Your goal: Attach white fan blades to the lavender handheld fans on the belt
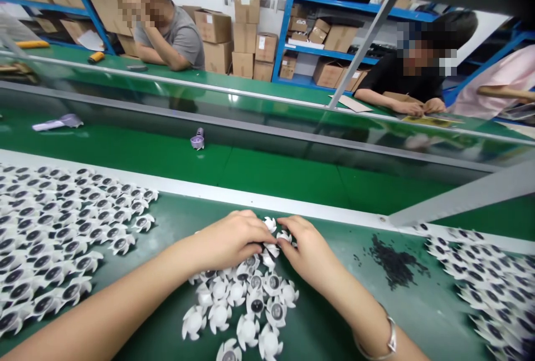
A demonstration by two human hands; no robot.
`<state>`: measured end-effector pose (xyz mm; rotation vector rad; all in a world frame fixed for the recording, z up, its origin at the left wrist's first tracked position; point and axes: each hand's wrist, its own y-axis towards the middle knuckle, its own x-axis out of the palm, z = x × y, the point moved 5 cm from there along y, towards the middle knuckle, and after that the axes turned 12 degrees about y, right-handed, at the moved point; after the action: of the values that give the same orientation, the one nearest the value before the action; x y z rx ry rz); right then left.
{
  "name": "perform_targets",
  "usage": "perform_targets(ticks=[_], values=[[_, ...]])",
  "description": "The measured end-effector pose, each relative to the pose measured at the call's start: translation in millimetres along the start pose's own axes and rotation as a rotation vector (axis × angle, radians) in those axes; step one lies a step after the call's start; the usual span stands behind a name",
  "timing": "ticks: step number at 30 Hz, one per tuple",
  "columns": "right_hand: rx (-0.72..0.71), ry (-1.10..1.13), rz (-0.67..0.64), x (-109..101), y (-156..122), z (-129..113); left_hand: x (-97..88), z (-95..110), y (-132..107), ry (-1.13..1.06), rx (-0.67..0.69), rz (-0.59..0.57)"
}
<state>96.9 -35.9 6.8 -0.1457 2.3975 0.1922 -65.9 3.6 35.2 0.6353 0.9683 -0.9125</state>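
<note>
At the far end of a loose pile of white bladed fan wheels, my two hands face each other, a small gap between them. My left hand is closed, its fingers and thumb bent round a white fan wheel that is partly hidden. Between the curled fingers and thumb of my right hand sits another fan wheel. One more wheel lies just beyond the fingertips. Some wheels in the pile show dark round centres, others plain white hubs.
Rows of fan wheels cover the left; more rows stand at right. Small black pieces lie heaped right of my hand. Past a white rail, a green belt carries purple parts. Several people sit opposite.
</note>
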Motion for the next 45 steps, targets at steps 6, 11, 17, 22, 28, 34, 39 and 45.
perform_targets(ticks=[6,11,17,22,28,34,39,45], values=[[-0.077,-0.074,0.062,-7.1,-18.1,3.3,2.1,7.0,11.5,0.043,0.034,0.021],[-0.273,-0.112,0.013,-6.9,-41.6,-2.9,4.9,14.5,16.7,0.071,0.095,-0.011],[-0.242,-0.185,0.059,-7.9,-85.6,-18.6,13.4,2.0,30.5,0.207,-0.010,0.061],[-0.181,-0.184,0.131,-0.3,-102.0,-13.4,13.9,-18.5,34.6,0.262,-0.134,0.127],[-0.281,-0.230,0.199,-7.4,-113.5,-4.7,14.0,-33.2,34.4,0.228,-0.149,0.138],[-0.332,-0.121,0.212,-0.3,-116.9,-33.1,10.3,-21.6,32.2,0.239,-0.113,0.151],[-0.409,-0.078,0.220,27.4,-113.5,-54.1,-5.5,1.8,-1.3,0.199,-0.044,0.105],[-0.423,-0.417,0.117,22.0,-128.5,-31.6,1.7,11.7,-84.1,0.144,-0.111,0.004]])
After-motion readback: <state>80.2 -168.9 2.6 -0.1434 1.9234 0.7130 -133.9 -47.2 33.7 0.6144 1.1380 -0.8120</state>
